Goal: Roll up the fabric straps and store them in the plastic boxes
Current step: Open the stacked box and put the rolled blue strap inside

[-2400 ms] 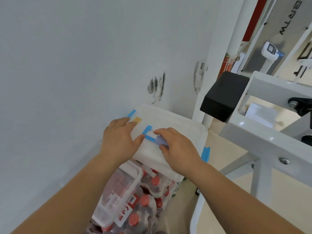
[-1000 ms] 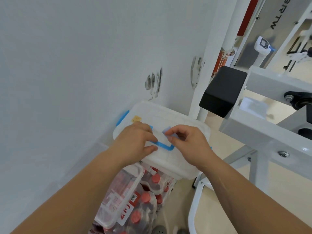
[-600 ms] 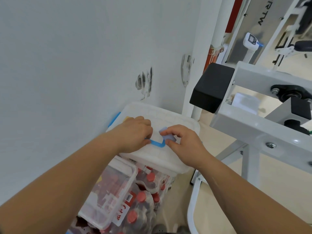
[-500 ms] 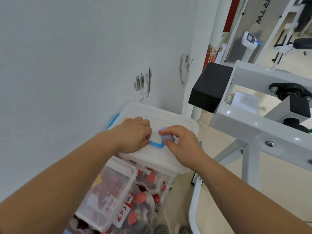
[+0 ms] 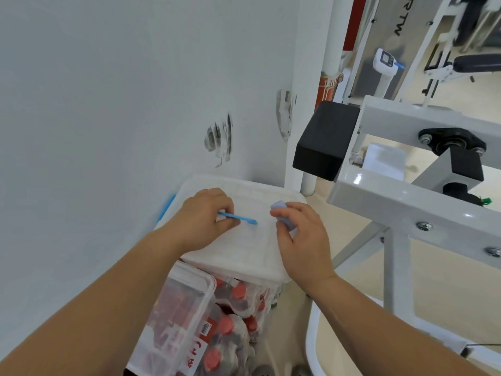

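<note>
Translucent white plastic makes up the lid of the rectangular storage box (image 5: pixel 249 240) that sits against the pale wall (image 5: pixel 108 104), with a blue latch (image 5: pixel 166 208) showing at its left edge. Both hands work over this lid. The left hand (image 5: pixel 206 221) lies knuckles-up on the lid with its fingers curled, pinching one end of a thin blue strip (image 5: pixel 238 219) that lies flat across the lid and points toward the right hand. The right hand (image 5: pixel 301 234) is clenched around a small rolled lavender fabric strap (image 5: pixel 283 215), thumb and fingertips closed on the roll (only its rounded top and a bit of one side peek out), and it is held just above the lid's right half, apart from the blue strip's free end. Under the box stands a shrink-wrapped pack of bottles with red caps (image 5: pixel 235 329), and a second, smaller clear plastic box (image 5: pixel 187 316) with red contents leans against it at the lower left. To the right, a white metal machine frame (image 5: pixel 406 196) carrying a black rectangular pad (image 5: pixel 325 139) reaches in over the beige floor (image 5: pixel 439 294). Dark scuff marks (image 5: pixel 219 139) smear the wall above the box.
</note>
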Demonstrator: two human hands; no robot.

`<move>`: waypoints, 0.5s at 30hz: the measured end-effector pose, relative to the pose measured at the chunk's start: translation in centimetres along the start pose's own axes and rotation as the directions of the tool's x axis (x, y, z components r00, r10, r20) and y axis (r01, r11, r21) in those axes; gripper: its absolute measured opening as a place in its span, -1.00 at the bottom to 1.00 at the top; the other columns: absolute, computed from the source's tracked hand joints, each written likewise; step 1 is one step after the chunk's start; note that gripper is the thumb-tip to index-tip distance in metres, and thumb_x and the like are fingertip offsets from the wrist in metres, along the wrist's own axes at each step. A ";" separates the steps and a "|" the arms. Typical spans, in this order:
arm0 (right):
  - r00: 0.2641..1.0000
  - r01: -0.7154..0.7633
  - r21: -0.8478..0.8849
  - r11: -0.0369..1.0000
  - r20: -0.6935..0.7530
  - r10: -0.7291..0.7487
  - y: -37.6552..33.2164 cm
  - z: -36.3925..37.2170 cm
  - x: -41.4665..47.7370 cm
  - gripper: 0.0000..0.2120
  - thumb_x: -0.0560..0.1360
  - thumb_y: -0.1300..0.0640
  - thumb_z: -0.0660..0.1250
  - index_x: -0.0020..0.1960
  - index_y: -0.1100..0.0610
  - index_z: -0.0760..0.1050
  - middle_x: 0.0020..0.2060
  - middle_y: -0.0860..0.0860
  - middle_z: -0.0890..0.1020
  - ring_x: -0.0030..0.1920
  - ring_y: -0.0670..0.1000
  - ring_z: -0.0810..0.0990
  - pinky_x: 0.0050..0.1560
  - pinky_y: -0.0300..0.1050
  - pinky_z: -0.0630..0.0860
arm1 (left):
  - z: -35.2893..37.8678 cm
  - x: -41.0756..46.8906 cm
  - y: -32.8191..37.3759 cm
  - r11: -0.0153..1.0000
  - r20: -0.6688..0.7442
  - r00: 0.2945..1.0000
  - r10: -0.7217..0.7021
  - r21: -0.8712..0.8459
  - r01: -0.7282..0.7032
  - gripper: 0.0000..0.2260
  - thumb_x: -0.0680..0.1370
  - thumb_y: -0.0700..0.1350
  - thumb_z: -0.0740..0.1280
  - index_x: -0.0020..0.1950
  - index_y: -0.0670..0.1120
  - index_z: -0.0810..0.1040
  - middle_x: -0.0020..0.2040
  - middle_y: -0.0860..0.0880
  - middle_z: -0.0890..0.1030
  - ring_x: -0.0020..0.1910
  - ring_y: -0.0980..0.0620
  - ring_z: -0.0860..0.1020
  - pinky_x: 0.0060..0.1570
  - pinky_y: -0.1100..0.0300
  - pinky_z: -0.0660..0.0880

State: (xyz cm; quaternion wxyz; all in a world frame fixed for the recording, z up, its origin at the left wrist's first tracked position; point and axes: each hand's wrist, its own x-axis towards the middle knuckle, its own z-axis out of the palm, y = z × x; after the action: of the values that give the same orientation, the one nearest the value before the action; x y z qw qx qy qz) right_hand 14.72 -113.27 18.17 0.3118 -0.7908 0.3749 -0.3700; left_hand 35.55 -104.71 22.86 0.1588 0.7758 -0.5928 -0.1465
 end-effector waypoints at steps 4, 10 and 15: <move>0.994 -0.093 0.144 0.985 0.065 0.084 -0.5 -0.2 -1.2 -0.72 0.58 0.27 0.34 0.10 -0.10 0.60 0.15 -0.13 0.59 0.21 -0.16 0.53 0.28 -0.44 0.37 | 1.0 -0.9 1.0 0.996 -0.097 0.994 -0.041 -0.079 0.033 -0.96 0.51 0.05 0.47 -0.05 0.18 0.67 0.07 0.26 0.57 0.16 0.12 0.51 0.25 0.03 0.44; 0.971 -0.235 0.441 0.866 0.065 0.230 -1.5 -1.6 -1.4 -0.68 0.56 0.30 0.36 0.06 -0.14 0.62 0.11 -0.21 0.66 0.20 -0.22 0.57 0.24 -0.28 0.48 | 3.1 -1.8 2.5 0.985 -0.212 0.968 -0.134 -0.134 0.107 -0.91 0.53 0.07 0.42 -0.04 0.10 0.66 0.07 0.15 0.63 0.21 0.01 0.48 0.26 -0.09 0.43; 0.939 -0.314 0.601 0.735 0.080 0.335 -0.9 -3.2 -0.7 -0.73 0.57 0.29 0.37 0.02 -0.09 0.64 0.02 -0.23 0.69 0.11 -0.15 0.63 0.13 -0.16 0.58 | 2.3 -1.5 2.0 0.974 -0.174 0.971 -0.163 -0.187 0.130 -0.83 0.54 0.15 0.36 -0.05 0.08 0.63 -0.04 0.16 0.62 0.13 -0.03 0.51 0.16 -0.10 0.48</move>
State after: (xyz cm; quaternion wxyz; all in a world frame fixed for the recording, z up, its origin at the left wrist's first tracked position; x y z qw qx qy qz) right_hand 12.14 -112.91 20.28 0.6013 -0.5651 0.3739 -0.4235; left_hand 32.45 -103.91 21.65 0.2701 0.8110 -0.5011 -0.1351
